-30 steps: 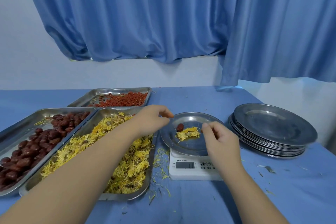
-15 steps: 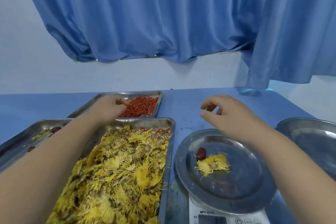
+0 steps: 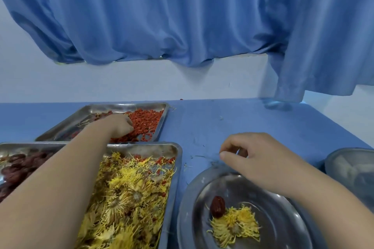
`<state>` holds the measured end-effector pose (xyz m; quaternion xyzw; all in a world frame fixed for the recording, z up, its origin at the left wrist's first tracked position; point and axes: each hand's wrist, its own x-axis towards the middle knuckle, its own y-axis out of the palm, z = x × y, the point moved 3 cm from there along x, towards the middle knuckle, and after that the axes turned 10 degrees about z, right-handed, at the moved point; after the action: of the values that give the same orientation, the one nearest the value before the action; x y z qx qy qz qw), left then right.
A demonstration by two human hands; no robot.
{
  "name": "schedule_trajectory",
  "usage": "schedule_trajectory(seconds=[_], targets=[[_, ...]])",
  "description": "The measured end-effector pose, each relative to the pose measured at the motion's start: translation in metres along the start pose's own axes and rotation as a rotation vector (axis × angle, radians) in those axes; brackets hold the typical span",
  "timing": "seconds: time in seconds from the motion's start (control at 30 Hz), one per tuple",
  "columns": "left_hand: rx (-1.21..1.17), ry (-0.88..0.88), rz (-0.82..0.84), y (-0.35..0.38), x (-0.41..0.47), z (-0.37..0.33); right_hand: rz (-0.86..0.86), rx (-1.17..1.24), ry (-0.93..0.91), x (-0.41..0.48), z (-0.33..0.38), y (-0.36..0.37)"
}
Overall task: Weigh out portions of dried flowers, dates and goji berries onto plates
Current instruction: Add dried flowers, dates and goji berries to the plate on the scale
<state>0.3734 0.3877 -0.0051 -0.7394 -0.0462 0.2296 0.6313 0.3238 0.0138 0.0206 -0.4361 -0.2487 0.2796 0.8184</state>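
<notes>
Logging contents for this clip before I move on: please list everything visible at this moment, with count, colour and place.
goji tray: one, steel, far left, holding red-orange goji berries
flower tray: one, steel, near centre, heaped with yellow dried flowers
date tray: one, steel, left edge, holding dark red dates
plate: one, steel, near right, bearing a single date and a yellow flower clump
spare plates: count unclear, steel, right edge
table: one, blue
curtain: blue, behind the table
left hand: one, fingers down in the goji berries
right hand: one, loosely curled, empty, above the plate's far rim
</notes>
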Motion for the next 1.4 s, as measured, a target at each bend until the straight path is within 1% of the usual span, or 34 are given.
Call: schedule_trajectory(seconds=[0.13,0.3,0.4,0.6,0.83,1.03,1.17,1.4], targets=[[0.137,-0.075,0.166,0.019,0.01,-0.013,0.01,0.024,0.009,0.0,-0.003,0.001],[0.114,-0.087,0.167,0.024,0.013,-0.029,0.022,0.041,0.036,-0.002,-0.002,0.001],[0.079,-0.062,0.138,0.021,0.012,-0.032,0.015,0.019,0.026,-0.003,0.002,0.0],[-0.072,-0.002,0.062,0.019,0.005,-0.037,0.002,0.02,-0.017,-0.003,0.013,0.002],[-0.105,0.039,0.011,0.017,-0.003,-0.044,-0.01,0.024,-0.024,-0.006,0.018,-0.001],[-0.134,0.067,-0.134,0.01,-0.01,-0.041,-0.051,0.035,-0.03,-0.004,0.015,-0.005],[-0.176,0.111,-0.192,0.002,-0.016,-0.037,-0.045,0.009,-0.04,-0.004,0.018,-0.006],[-0.29,0.126,-0.291,-0.008,-0.016,-0.034,-0.039,-0.001,-0.062,-0.005,0.017,-0.004]])
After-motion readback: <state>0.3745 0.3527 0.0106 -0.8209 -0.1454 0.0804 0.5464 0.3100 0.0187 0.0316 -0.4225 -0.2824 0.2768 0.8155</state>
